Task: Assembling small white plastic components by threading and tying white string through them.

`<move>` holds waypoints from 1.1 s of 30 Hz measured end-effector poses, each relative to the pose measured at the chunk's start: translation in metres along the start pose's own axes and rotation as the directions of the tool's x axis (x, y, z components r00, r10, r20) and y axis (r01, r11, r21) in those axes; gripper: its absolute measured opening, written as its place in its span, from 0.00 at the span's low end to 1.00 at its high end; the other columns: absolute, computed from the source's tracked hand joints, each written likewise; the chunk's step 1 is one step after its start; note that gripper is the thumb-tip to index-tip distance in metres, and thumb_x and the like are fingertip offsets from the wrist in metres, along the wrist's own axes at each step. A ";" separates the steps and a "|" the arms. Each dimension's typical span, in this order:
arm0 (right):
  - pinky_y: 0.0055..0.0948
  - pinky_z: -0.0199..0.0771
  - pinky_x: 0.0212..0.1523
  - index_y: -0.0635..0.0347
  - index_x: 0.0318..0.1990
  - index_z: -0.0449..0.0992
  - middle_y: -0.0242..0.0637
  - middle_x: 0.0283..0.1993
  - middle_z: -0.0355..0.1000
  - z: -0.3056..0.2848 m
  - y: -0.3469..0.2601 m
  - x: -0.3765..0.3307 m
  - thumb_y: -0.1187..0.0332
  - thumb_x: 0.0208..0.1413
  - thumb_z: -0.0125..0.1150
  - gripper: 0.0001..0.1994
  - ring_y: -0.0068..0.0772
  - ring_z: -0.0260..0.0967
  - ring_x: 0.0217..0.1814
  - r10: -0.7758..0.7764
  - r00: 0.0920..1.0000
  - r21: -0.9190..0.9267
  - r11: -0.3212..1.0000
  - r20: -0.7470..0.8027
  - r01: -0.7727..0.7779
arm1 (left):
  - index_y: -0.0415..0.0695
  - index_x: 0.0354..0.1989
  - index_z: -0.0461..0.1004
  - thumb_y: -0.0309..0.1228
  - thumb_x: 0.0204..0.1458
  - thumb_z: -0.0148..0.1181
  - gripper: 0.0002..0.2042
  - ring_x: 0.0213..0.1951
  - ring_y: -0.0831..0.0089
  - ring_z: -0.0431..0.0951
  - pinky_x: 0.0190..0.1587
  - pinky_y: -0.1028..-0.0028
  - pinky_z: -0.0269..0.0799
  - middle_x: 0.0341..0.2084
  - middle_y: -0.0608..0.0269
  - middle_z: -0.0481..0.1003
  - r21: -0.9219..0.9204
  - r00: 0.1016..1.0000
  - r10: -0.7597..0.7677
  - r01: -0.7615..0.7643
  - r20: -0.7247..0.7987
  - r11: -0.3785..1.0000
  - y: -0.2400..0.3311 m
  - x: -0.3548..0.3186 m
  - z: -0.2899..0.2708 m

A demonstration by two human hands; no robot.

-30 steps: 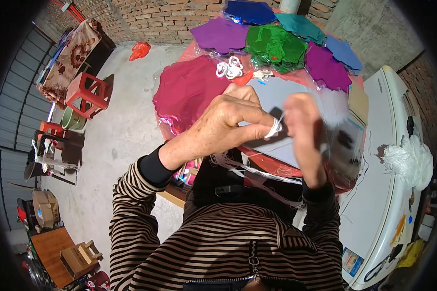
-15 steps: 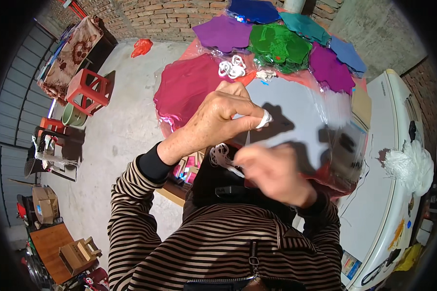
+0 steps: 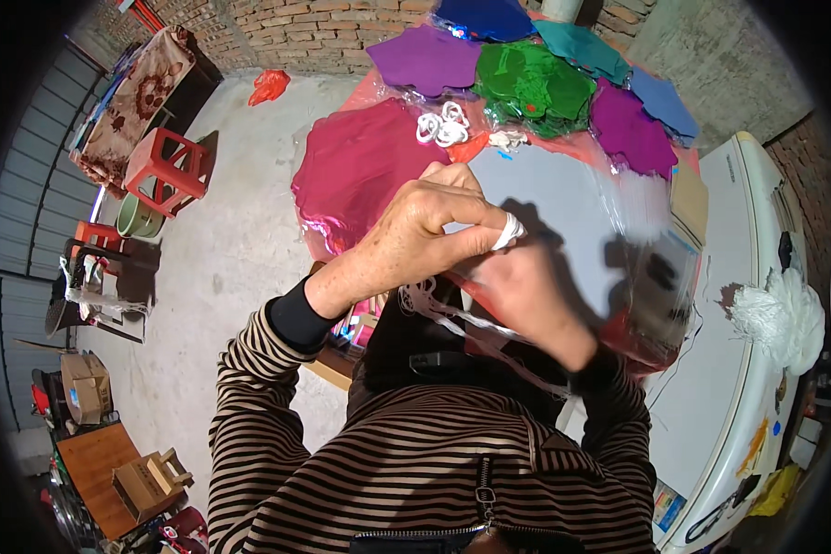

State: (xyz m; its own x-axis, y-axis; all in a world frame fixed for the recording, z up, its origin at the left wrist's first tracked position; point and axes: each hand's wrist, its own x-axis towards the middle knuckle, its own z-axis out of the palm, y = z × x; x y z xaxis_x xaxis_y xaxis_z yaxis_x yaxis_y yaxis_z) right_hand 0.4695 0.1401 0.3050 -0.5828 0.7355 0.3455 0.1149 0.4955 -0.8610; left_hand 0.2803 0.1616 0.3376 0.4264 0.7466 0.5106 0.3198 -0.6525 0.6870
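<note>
1. Centrally, the left hand [image 3: 434, 217] pinches its fingers [image 3: 471, 243], holding thread [image 3: 509, 233] wrapped around their tips, presumably against slipping.
2. The right hand [image 3: 531, 291] blurs just below; its fingers' state I cannot tell.
3. Strands [image 3: 422, 297] trail mid-frame, seemingly within reach.

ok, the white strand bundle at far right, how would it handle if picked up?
The white strand bundle probably flops: its heap looks loose. Likely light, being fine strands. Frayed ends at its left may tangle or snag.

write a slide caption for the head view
Left hand pinches wound white string, with the blurred right hand close by.
</note>
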 end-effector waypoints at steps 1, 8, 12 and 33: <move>0.24 0.66 0.24 0.62 0.35 0.72 0.35 0.23 0.71 0.009 0.000 0.000 0.75 0.58 0.51 0.03 0.18 0.70 0.26 -0.100 0.985 -0.080 0.991 0.139 0.112 | 0.43 0.33 0.82 0.28 0.47 0.66 0.06 0.31 0.71 0.72 0.42 0.71 0.65 0.23 0.65 0.76 0.020 0.999 -0.036 0.036 -0.005 0.999 -0.003 -0.003 0.000; 0.22 0.66 0.24 0.63 0.34 0.72 0.34 0.23 0.70 -0.021 -0.004 0.024 0.76 0.58 0.50 0.04 0.19 0.71 0.28 0.159 0.978 0.031 0.987 -0.135 -0.156 | 0.42 0.35 0.81 0.26 0.47 0.64 0.07 0.31 0.69 0.71 0.42 0.71 0.65 0.24 0.64 0.76 -0.015 1.000 0.008 -0.008 0.022 1.000 0.000 -0.002 0.000; 0.28 0.68 0.27 0.64 0.35 0.71 0.37 0.25 0.71 0.016 -0.018 -0.006 0.73 0.60 0.52 0.04 0.26 0.69 0.24 0.176 0.974 0.150 0.969 0.143 -0.197 | 0.41 0.36 0.80 0.26 0.47 0.64 0.07 0.31 0.68 0.71 0.42 0.71 0.65 0.23 0.65 0.75 0.011 1.000 -0.021 0.021 0.003 1.000 -0.006 -0.013 -0.002; 0.23 0.68 0.38 0.64 0.40 0.74 0.33 0.33 0.71 0.092 0.096 -0.039 0.72 0.62 0.52 0.06 0.23 0.68 0.35 0.296 0.913 0.137 0.929 0.281 -0.344 | 0.32 0.49 0.73 0.25 0.58 0.53 0.13 0.30 0.74 0.73 0.33 0.75 0.69 0.30 0.61 0.75 -0.666 0.844 -0.497 0.256 -0.198 0.701 -0.044 -0.101 -0.031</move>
State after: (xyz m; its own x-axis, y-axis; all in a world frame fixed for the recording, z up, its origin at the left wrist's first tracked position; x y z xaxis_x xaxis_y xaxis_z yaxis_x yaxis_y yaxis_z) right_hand 0.4288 0.1163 0.1748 -0.7239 0.6884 -0.0447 0.1967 0.1438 -0.9699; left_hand 0.1974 0.1184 0.2718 0.0330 0.9808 0.1921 -0.2298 -0.1796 0.9565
